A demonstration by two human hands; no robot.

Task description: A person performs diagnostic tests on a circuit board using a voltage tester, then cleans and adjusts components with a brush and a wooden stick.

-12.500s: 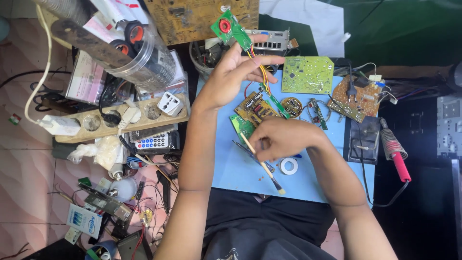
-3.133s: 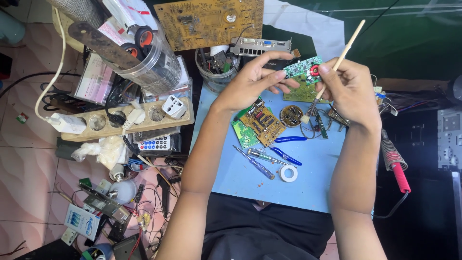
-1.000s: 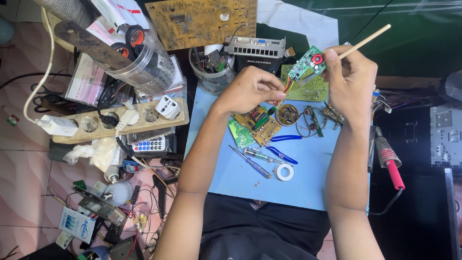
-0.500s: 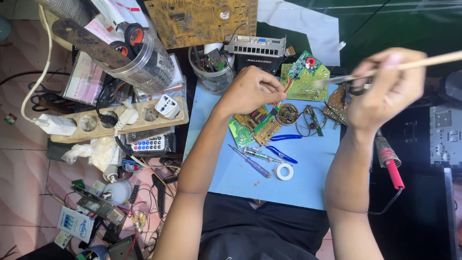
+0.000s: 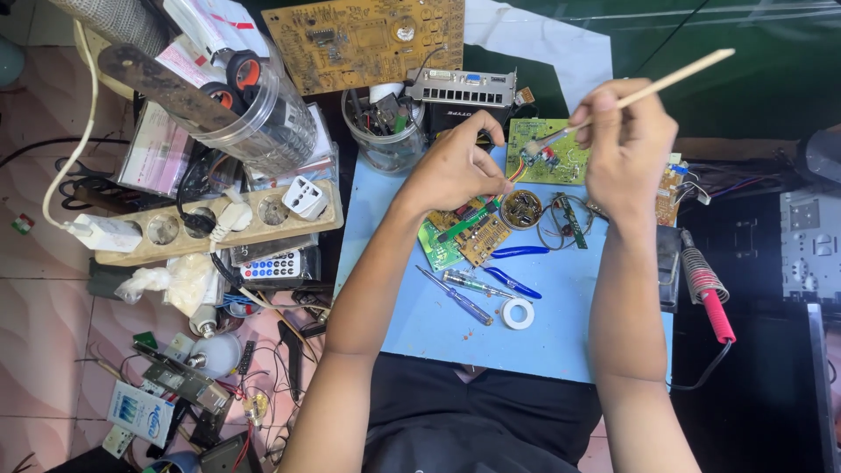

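Hands [image 5: 626, 144] brushing small board [image 5: 541, 156].

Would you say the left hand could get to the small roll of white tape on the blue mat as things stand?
Probably yes: the left hand rests just above the white tape roll, with only loose tools and boards lying between them on the blue mat.

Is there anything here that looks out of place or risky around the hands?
Yes. The soldering iron lies at the blue mat's right edge, half off it. Loose wires and parts litter the floor at left. Right hand holds a thin brush.
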